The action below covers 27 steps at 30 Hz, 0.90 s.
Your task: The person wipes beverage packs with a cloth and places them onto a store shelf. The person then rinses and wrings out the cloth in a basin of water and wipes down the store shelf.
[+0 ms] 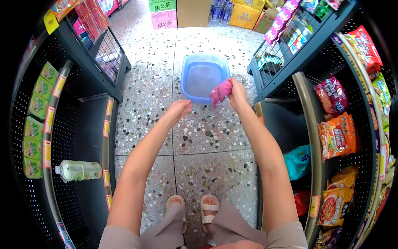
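My right hand [237, 93] is closed on a bunched pink cloth [222, 92], which hangs over the front right rim of a blue plastic basin [184, 79]. Cloudy water [203, 79] lies in the basin, which stands on the speckled floor. My left hand [180, 110] is just in front of the basin's near left corner, its fingers apart and nothing in it.
Shelves with green packs [38, 106] and a lying bottle [81, 170] stand on the left. Snack bags [338, 137] and a teal bag [297, 162] fill shelves on the right. Cartons [192, 13] and bottles [222, 11] stand beyond the basin.
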Motion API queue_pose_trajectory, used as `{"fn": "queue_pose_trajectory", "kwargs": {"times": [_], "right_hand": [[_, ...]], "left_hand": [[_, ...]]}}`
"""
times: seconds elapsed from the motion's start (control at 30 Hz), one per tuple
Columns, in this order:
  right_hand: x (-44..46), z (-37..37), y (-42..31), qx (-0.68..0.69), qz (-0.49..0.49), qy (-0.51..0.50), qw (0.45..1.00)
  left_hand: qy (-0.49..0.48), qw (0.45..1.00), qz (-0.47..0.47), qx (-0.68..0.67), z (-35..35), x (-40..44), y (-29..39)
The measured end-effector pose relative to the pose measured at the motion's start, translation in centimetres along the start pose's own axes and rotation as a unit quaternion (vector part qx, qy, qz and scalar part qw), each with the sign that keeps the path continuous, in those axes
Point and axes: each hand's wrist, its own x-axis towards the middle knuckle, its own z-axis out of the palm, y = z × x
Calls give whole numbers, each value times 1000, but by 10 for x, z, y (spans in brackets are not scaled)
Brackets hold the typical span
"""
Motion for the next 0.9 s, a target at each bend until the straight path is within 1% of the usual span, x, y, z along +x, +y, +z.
{"fn": "queue_pose_trajectory", "kwargs": {"times": [0.07, 0.13, 0.17, 0.2, 0.23, 0.27, 0.33, 0.37, 0.4, 0.43, 0.5, 0.6, 0.7, 0.83, 0.9], "right_hand": [[26, 4, 20, 10, -19, -6, 1000], [51, -1, 53, -129, -37, 33, 990], [60, -7, 72, -198, -45, 52, 978], [62, -13, 84, -330, -67, 5, 942], [58, -21, 92, -454, -85, -42, 886], [54, -28, 100, -568, -102, -91, 811], [30, -35, 116, -687, -176, -95, 699], [23, -36, 119, -737, -216, -96, 633], [26, -40, 122, -749, -252, -102, 604], [30, -40, 125, -748, -252, -111, 604], [36, -37, 124, -746, -254, -128, 602], [34, -25, 118, -773, -173, -132, 596], [25, -23, 121, -784, -171, -140, 581], [4, -27, 121, -775, -169, -145, 591], [-10, -29, 124, -781, -176, -143, 582]], "left_hand": [[5, 1000, -1, -6, 0, 32, -7], [8, 1000, 2, -6, 0, 59, -13], [29, 999, 2, -21, 2, 71, -16], [50, 998, 1, -36, 8, 75, -14], [70, 996, -4, -50, 9, 84, -19], [80, 995, -7, -63, 10, 91, -23], [99, 991, -9, -88, 10, 109, -31], [80, 989, 1, -127, 9, 113, -34], [62, 984, 13, -165, 7, 115, -36], [45, 978, 24, -203, 6, 115, -37], [55, 975, 22, -216, 5, 120, -38], [57, 972, 26, -224, 1, 121, -38], [75, 970, 34, -230, 4, 112, -44], [66, 971, 30, -229, -6, 108, -62], [63, 971, 33, -227, -7, 99, -71]]}}
